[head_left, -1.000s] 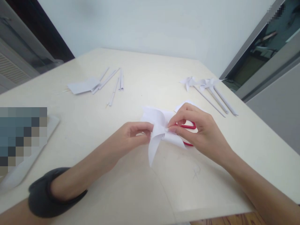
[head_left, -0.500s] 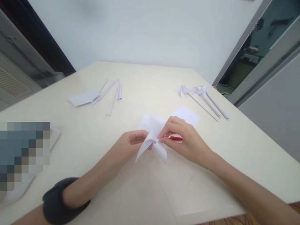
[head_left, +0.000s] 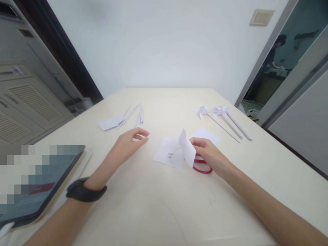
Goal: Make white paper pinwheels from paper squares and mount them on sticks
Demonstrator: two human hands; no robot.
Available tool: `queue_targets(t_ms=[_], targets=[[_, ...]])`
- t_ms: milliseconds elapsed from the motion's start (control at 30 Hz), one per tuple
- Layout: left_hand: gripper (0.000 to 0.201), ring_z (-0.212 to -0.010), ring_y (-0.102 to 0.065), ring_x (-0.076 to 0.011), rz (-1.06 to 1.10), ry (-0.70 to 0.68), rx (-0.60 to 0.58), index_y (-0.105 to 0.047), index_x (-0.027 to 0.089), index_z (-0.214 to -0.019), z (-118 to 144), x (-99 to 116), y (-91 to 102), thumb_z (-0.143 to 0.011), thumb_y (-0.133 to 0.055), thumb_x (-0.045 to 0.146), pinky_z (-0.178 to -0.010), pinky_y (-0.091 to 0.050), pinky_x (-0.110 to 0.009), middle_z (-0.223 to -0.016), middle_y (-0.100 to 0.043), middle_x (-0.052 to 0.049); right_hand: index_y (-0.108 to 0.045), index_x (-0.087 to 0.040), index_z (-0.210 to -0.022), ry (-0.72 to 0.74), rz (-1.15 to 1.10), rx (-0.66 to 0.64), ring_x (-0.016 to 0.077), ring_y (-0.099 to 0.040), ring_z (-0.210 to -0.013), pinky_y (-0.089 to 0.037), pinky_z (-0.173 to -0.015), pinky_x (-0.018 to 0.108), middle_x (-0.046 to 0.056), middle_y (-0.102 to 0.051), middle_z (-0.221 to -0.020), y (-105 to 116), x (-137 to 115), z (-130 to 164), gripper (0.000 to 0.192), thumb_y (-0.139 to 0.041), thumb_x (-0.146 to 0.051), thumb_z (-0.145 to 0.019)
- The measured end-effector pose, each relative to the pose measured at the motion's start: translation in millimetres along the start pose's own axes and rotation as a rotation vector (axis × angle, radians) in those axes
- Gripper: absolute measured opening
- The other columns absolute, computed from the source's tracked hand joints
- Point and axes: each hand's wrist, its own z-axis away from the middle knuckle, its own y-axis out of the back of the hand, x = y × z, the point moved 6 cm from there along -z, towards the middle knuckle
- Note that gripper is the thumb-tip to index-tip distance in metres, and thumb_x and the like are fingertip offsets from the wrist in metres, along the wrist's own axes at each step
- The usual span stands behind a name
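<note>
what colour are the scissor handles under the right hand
Red scissor handles, seen in the head view beside the right hand.

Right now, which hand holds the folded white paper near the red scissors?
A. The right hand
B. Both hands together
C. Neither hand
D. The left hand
A: only the right hand pinches the folded white paper above the red scissors, while the left hand is lifted apart from it and holds nothing.

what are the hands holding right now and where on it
The right hand pinches the folded white paper piece at its right edge. The left hand holds nothing, hovering open above the table.
</note>
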Motion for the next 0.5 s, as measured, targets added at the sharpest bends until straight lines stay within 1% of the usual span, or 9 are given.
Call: queue_targets(t_ms=[33, 67, 100, 167, 200, 267, 400, 500], targets=[[0.026, -0.095, -0.062, -0.0234, -0.064, 0.023, 0.071, -0.061, 0.020, -0.100, -9.7, -10.7, 9.8, -0.081, -0.053, 0.036, -0.085, -0.047, -0.035, -0.107, -0.065, -0.006, -0.059, -0.019, -0.078, -0.006, -0.025, -0.005, 0.0109, -0.054, -0.068, -0.041, -0.064, 0.024, -0.001, -0.059, -0.076, -0.2, 0.7, 0.2, 0.012, -0.056, -0.030, -0.080], [0.025, -0.096, -0.062, -0.0238, -0.127, 0.049, 0.116, -0.061, 0.018, -0.100, -18.8, -20.5, 16.8, -0.082, -0.053, 0.034, -0.088, -0.045, -0.037, -0.107, -0.065, -0.008, -0.060, -0.019, -0.078, -0.011, -0.046, -0.009, 0.0110, -0.054, -0.069, -0.041, -0.065, 0.024, -0.001, -0.058, -0.075, -0.7, 1.3, 0.5, 0.011, -0.056, -0.030, -0.080], [0.025, -0.095, -0.061, -0.0246, -0.191, 0.079, 0.143, -0.061, 0.016, -0.100, -27.4, -29.2, 21.5, -0.083, -0.054, 0.034, -0.089, -0.045, -0.040, -0.104, -0.065, -0.009, -0.060, -0.019, -0.078, -0.014, -0.065, -0.013, 0.0110, -0.055, -0.069, -0.042, -0.066, 0.024, -0.001, -0.058, -0.075, -1.3, 1.8, 0.8, 0.011, -0.057, -0.029, -0.079], [0.030, -0.098, -0.060, -0.0244, -0.299, 0.132, 0.170, -0.059, 0.013, -0.106, -42.7, -41.5, 24.5, -0.087, -0.055, 0.035, -0.088, -0.047, -0.044, -0.106, -0.063, -0.010, -0.062, -0.019, -0.078, -0.015, -0.097, -0.019, 0.0111, -0.056, -0.071, -0.043, -0.067, 0.024, -0.001, -0.058, -0.074, -1.8, 2.5, 1.1, 0.009, -0.058, -0.027, -0.078], [0.031, -0.099, -0.060, -0.0227, -0.344, 0.156, 0.168, -0.057, 0.014, -0.111, -49.6, -45.4, 23.0, -0.088, -0.055, 0.035, -0.086, -0.048, -0.045, -0.112, -0.061, -0.009, -0.063, -0.019, -0.078, -0.014, -0.110, -0.019, 0.0111, -0.056, -0.071, -0.043, -0.067, 0.024, -0.001, -0.059, -0.074, -1.4, 2.9, 0.9, 0.009, -0.058, -0.026, -0.077], [0.033, -0.099, -0.060, -0.0226, -0.412, 0.195, 0.140, -0.055, 0.015, -0.117, -62.0, -50.0, 16.3, -0.089, -0.055, 0.032, -0.083, -0.051, -0.044, -0.117, -0.058, -0.010, -0.063, -0.019, -0.080, -0.015, -0.129, -0.014, 0.0116, -0.057, -0.071, -0.044, -0.067, 0.024, -0.001, -0.060, -0.074, 1.0, 4.1, -0.4, 0.008, -0.059, -0.025, -0.077], [0.034, -0.100, -0.060, -0.0229, -0.482, 0.277, 0.073, -0.054, 0.015, -0.119, -77.8, -57.0, 3.8, -0.089, -0.056, 0.031, -0.082, -0.052, -0.043, -0.119, -0.058, -0.010, -0.063, -0.020, -0.079, -0.020, -0.132, 0.021, 0.0144, -0.060, -0.073, -0.046, -0.067, 0.026, 0.000, -0.064, -0.075, 10.5, 7.3, -5.3, 0.009, -0.060, -0.027, -0.076], [0.034, -0.100, -0.060, -0.0228, -0.480, 0.304, 0.027, -0.054, 0.015, -0.119, -81.5, -60.7, 2.3, -0.088, -0.056, 0.030, -0.082, -0.052, -0.043, -0.118, -0.058, -0.010, -0.062, -0.020, -0.076, -0.021, -0.122, 0.045, 0.0157, -0.061, -0.074, -0.047, -0.069, 0.028, 0.001, -0.066, -0.077, 16.2, 8.3, -6.6, 0.009, -0.060, -0.028, -0.075]])
